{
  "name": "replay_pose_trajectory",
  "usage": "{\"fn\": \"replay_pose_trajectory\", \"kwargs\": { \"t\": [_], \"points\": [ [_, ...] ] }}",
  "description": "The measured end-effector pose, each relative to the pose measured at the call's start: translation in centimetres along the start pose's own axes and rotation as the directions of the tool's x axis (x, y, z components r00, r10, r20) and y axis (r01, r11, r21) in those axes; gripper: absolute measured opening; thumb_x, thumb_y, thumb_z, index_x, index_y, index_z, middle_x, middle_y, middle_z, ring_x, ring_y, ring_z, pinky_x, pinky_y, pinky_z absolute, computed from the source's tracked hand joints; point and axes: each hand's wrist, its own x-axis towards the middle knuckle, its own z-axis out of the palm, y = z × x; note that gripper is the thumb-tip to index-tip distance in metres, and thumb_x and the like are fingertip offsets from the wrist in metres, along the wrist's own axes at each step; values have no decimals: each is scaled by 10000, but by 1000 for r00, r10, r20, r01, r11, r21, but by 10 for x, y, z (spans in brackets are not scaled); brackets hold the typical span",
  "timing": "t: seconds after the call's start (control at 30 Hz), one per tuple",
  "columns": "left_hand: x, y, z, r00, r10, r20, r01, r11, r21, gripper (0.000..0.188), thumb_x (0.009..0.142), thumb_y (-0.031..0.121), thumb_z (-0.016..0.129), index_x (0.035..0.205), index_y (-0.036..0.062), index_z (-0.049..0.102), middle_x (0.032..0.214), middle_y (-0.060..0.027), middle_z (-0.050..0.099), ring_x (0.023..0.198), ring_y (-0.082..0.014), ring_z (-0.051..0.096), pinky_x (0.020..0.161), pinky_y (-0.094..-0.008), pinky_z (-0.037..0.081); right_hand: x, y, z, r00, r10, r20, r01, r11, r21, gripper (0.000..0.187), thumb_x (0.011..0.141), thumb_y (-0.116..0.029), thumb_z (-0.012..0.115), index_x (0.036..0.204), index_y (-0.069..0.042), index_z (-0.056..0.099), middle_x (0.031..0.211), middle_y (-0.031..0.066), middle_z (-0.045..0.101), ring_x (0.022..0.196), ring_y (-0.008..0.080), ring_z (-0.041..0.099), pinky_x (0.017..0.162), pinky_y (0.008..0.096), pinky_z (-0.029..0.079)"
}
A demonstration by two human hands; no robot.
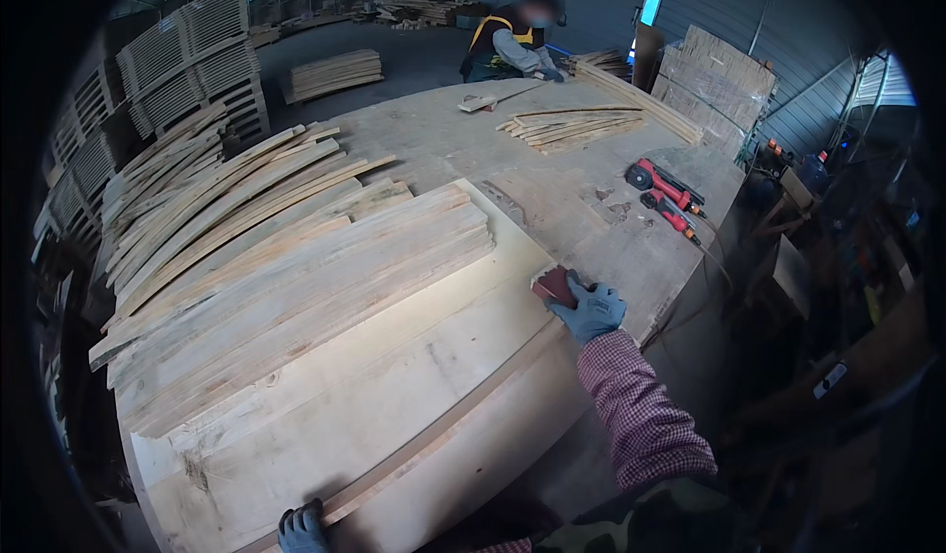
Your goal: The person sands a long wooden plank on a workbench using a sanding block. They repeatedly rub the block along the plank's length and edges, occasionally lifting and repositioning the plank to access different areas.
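Note:
My right hand (596,311), in a blue-grey work glove, is closed on a dark red sanding block (556,285). The block rests at the far right end of a narrow wooden strip (439,425), which runs diagonally over pale wide boards (394,380). My left hand (302,528), also gloved, is at the near left end of that strip, its fingers curled over the wood. The lower edge of the picture cuts off part of this hand. Beyond the strip lies a row of stacked planks (325,297).
Curved wooden slats (227,223) are piled on the left. Two red-and-black power tools (668,198) lie near the table's (434,124) right edge, with a hose trailing off. More slats (572,127) lie farther back. A person (514,40) works at the far side.

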Motion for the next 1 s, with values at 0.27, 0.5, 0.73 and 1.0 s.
{"fn": "replay_pose_trajectory", "kwargs": {
  "t": [0.27, 0.5, 0.73, 1.0],
  "points": [
    [-22, 24, -9, 996, -72, 54, 68, 995, 69, 426, 856, 215, 637, 1275, 137, 642, 1104, -84, 702, 1034, -311, 662, 928, -447, 534, -119, -90, -2, 883, -470, -7, 469, 880, 72, 719, 753, -721, 682, 1340, -307, 637, 1005, 93, 579, 965, 286, 542, 841, 476, 400],
    [-15, 20, -20, 989, -53, 138, 50, 998, 28, 416, 837, 158, 617, 1250, 143, 660, 1093, -75, 708, 1039, -306, 662, 891, -418, 547, -182, -133, -33, 732, -679, -50, 652, 677, 341, 776, 749, -695, 714, 1413, -316, 583, 1098, 72, 562, 1031, 259, 516, 907, 450, 398],
    [-4, 27, -25, 991, -56, 119, 55, 998, 10, 423, 801, 122, 636, 1220, 164, 677, 1096, -38, 710, 1030, -277, 673, 887, -409, 551, -20, 35, -10, 980, 40, 197, 0, 980, -198, 867, 785, -866, 487, 1491, -363, 478, 1184, 134, 625, 1019, 330, 611, 887, 476, 451],
    [7, 19, -40, 963, -90, 256, 91, 996, 8, 547, 660, 166, 781, 1197, 207, 688, 1070, -25, 707, 970, -265, 666, 826, -411, 547, -99, -51, 11, 955, -226, -192, 246, 965, 86, 755, 733, -689, 738, 1377, -319, 605, 1107, 93, 565, 1016, 300, 534, 826, 488, 425]
  ]
}}
